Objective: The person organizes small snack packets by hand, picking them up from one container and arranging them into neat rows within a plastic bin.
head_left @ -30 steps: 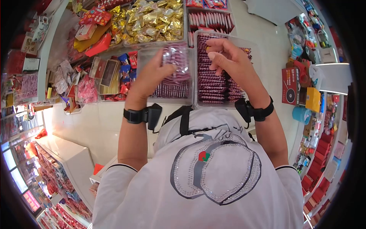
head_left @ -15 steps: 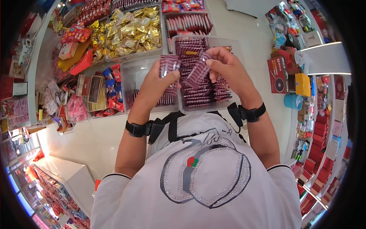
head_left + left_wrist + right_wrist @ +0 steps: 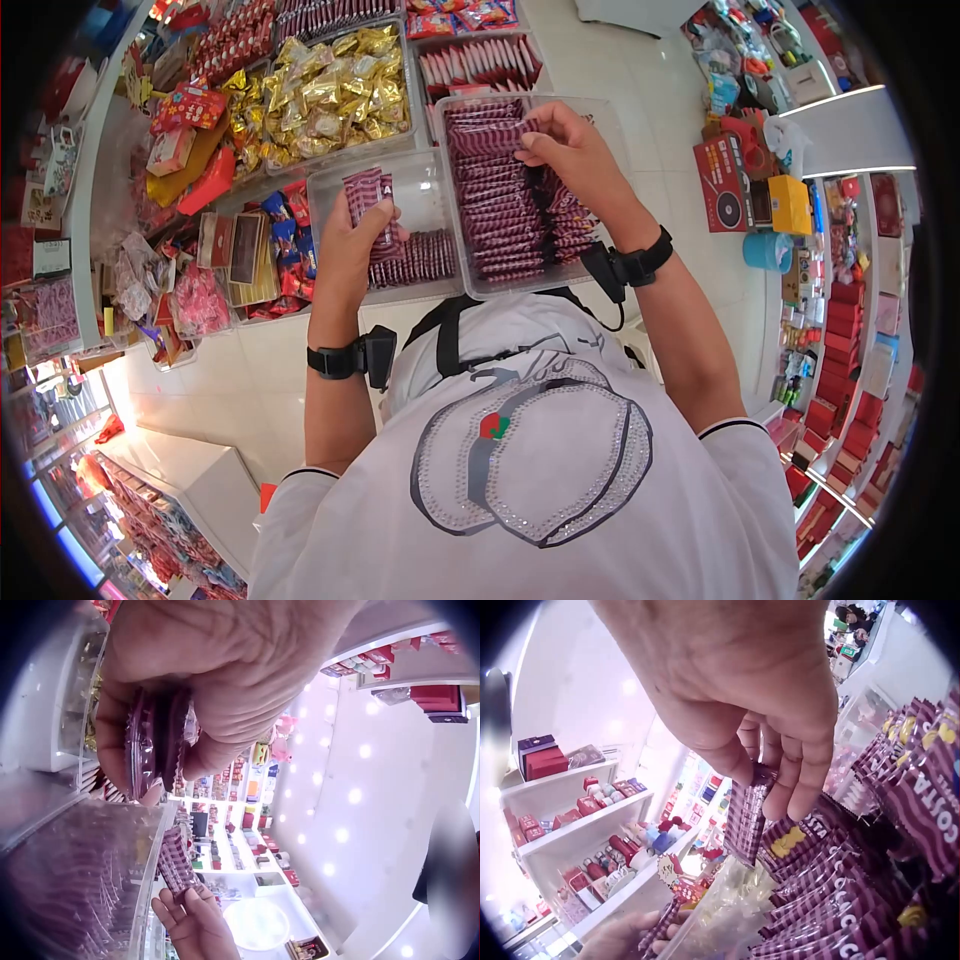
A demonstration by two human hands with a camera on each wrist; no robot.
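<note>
My left hand grips a few purple striped packets, thumb on top, over the left clear bin. In the left wrist view those packets stand side by side between thumb and fingers. A row of similar packets lies at the bin's near end. My right hand pinches one purple striped packet by its end, over the right clear bin. Rows of matching packets fill that bin; the right wrist view shows "COSTA" lettering on packets below the fingers.
Behind the bins stand a tub of gold-wrapped sweets and a box of red-and-white packets. Red and blue packets and flat boxes lie to the left. A red box and shelves are at the right.
A second ago the right hand showed no packet; half a second ago it held one near the left hand. Now the hands are farther apart, the left moved leftward, the right's packet over the right bin.
</note>
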